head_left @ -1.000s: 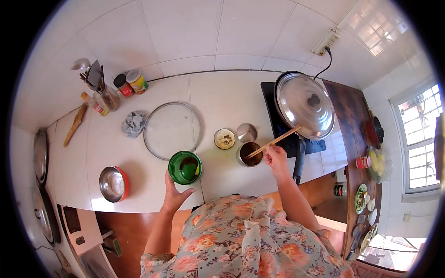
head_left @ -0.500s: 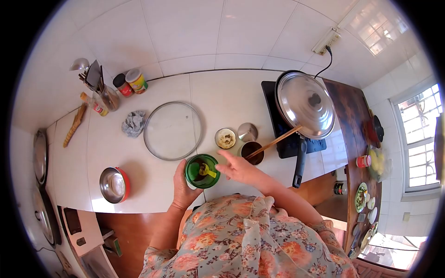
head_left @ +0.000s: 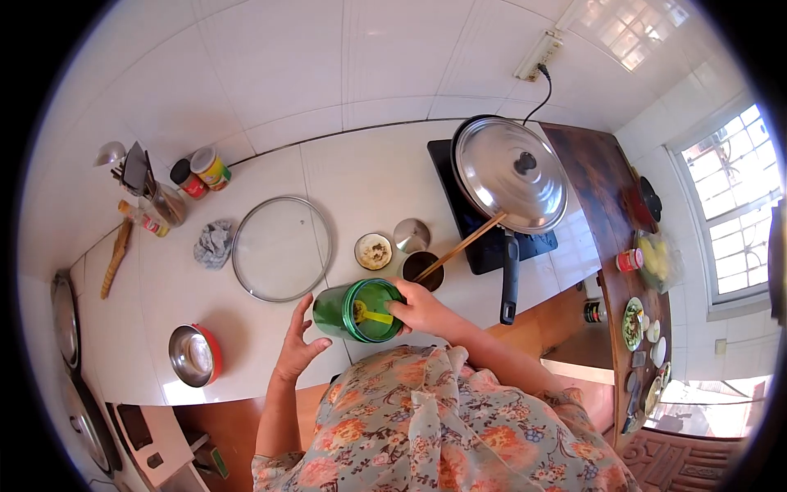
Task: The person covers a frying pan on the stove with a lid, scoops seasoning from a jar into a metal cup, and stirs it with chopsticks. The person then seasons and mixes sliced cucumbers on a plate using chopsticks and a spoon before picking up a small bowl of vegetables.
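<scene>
Versus half a second ago, the grip changes: the left hand (head_left: 297,344) is off the cylindrical green translucent jar (head_left: 330,310), spread with the thumb apart, fingertips just beside its wall, contact can't tell; the right hand (head_left: 422,307), previously reaching with a finger out, now pinches the jar's rim, thumb inside the mouth by the small yellow plastic spoon (head_left: 375,317). Jar now tips further over, showing its side; it's on the near right side of the round clear glass lid with metal rim (head_left: 282,248), the landmark. View also turns a little. Counts: one jar, one spoon inside it, one glass lid. Right of the glass lid: one small round dish with pale brown-flecked contents (head_left: 362,243), one small round metal lid (head_left: 411,235), one metal cup with dark contents (head_left: 405,261), two wooden chopsticks (head_left: 463,246) leaning in it, farther right one domed steel pan lid (head_left: 508,176). Left of it: one crumpled grey cloth (head_left: 214,244); nearer-left, one red-sided steel bowl (head_left: 216,353).
</scene>
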Action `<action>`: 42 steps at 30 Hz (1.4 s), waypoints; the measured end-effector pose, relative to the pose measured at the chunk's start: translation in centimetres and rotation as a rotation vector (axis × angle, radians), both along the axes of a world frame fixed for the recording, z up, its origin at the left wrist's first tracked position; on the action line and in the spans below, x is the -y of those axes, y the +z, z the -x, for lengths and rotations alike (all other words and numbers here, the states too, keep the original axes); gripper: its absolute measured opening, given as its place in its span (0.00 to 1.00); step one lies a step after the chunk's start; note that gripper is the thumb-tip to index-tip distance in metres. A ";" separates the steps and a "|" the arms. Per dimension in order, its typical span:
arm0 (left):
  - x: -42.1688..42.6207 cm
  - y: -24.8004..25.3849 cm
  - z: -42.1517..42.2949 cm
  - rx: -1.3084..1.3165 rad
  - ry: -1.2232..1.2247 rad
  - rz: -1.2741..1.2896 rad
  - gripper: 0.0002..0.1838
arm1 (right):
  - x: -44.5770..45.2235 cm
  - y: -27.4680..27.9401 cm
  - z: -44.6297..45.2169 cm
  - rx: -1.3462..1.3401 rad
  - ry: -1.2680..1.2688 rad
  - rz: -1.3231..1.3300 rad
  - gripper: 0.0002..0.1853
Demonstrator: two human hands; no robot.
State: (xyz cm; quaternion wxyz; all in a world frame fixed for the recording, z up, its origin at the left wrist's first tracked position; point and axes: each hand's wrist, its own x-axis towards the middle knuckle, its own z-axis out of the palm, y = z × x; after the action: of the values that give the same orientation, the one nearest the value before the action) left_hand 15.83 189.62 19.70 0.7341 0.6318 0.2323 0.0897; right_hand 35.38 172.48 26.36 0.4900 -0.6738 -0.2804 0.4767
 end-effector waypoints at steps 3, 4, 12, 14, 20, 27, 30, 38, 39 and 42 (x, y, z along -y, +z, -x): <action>1.0 -0.3 -0.6 0.094 -0.122 -0.446 0.57 | -0.3 1.6 0.5 0.020 0.083 0.113 0.19; 1.5 -0.3 -0.8 0.098 -0.134 -0.449 0.57 | -0.2 1.5 0.7 0.022 0.071 0.109 0.19; 1.6 0.6 -0.8 0.141 -0.028 0.167 0.44 | 1.1 2.9 1.1 0.072 0.084 0.017 0.19; 1.4 -0.2 -1.0 0.173 0.108 0.609 0.40 | 1.1 2.9 1.2 0.059 0.086 0.009 0.18; 2.4 -0.7 -2.1 0.251 0.060 1.027 0.38 | 0.7 2.3 1.1 0.251 0.146 -0.171 0.18; 2.3 -2.1 -2.9 0.114 0.024 1.058 0.34 | 1.0 2.5 1.2 -0.002 0.019 -0.035 0.16; 2.4 -1.9 -2.3 0.081 0.022 1.204 0.33 | 0.7 2.3 1.0 0.063 0.085 -0.002 0.15; 2.4 -0.8 -2.9 0.284 0.138 1.069 0.34 | 0.5 3.7 0.7 0.265 0.159 -0.146 0.24; 2.2 -0.7 -3.1 0.338 0.143 1.020 0.34 | 0.6 3.9 0.9 0.425 0.042 -0.176 0.20; 1.5 0.2 -3.6 0.412 0.155 0.955 0.34 | 0.7 5.7 0.6 0.915 -0.031 -0.307 0.14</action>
State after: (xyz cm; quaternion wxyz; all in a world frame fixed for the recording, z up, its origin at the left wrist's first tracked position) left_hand 19.39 188.12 19.90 0.9620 0.1769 0.1439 0.1501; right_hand 34.79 171.75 32.04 0.4172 -0.7383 -0.5243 0.0771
